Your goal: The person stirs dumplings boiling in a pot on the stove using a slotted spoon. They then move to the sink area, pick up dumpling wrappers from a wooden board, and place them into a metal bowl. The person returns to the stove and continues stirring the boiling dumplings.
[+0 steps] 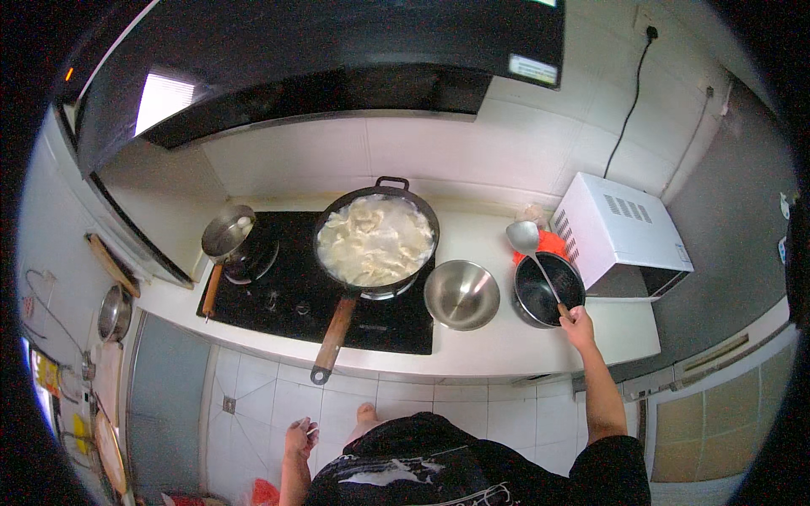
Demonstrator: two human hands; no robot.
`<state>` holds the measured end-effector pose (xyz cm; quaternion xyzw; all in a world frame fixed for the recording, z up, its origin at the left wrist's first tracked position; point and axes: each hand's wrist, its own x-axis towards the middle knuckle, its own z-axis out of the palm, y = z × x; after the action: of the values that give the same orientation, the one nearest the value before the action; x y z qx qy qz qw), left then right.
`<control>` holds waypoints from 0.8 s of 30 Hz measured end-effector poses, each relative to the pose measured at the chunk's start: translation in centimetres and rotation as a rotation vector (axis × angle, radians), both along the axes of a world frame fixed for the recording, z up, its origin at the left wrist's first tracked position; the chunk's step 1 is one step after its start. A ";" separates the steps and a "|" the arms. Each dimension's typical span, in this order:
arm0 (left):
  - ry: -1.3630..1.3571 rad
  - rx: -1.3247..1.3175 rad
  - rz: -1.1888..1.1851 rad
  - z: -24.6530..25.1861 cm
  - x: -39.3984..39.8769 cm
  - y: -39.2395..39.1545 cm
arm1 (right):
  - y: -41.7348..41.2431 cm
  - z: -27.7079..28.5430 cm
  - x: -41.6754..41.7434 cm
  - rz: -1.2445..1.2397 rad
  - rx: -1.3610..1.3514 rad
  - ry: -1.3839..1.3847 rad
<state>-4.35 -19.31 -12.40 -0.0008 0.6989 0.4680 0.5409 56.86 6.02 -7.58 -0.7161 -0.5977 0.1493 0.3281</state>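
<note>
My right hand [577,324] grips the wooden handle of a metal ladle or spatula [523,236], whose head reaches past the far rim of a black pot [524,302]. Left of that pot stands a shiny steel bowl [462,295] with nothing in it. Dumplings [373,243] in cloudy liquid fill a wok [436,221] on the stove, its wooden handle [336,330] pointing towards me. Low beside my body hangs my left hand [302,436], fingers curled; whether it holds anything is unclear.
A small saucepan [218,237] with white, egg-like things sits on the left of the black gas hob [278,329]. Behind the pot lies a red plastic bag [552,242] beside a white microwave [626,221]. A dark range hood [316,82] overhangs the stove.
</note>
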 end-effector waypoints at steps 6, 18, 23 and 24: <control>0.028 -0.041 0.032 0.5 0.4 -0.8 | -0.3 1.4 -0.2 0.068 0.012 0.025; 0.035 -0.045 0.007 0.5 0.5 -1.4 | 0.5 0.4 0.6 0.061 -0.033 -0.055; 0.034 -0.035 0.058 0.5 0.7 -1.3 | 0.3 -0.3 0.9 0.089 0.120 -0.199; 0.034 -0.030 0.065 0.3 0.6 -1.4 | 0.2 0.0 0.6 0.082 0.093 -0.212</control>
<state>-3.70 -20.67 -12.06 -0.0236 0.7146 0.4746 0.5134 57.45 6.25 -7.62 -0.6868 -0.6641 0.0584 0.2895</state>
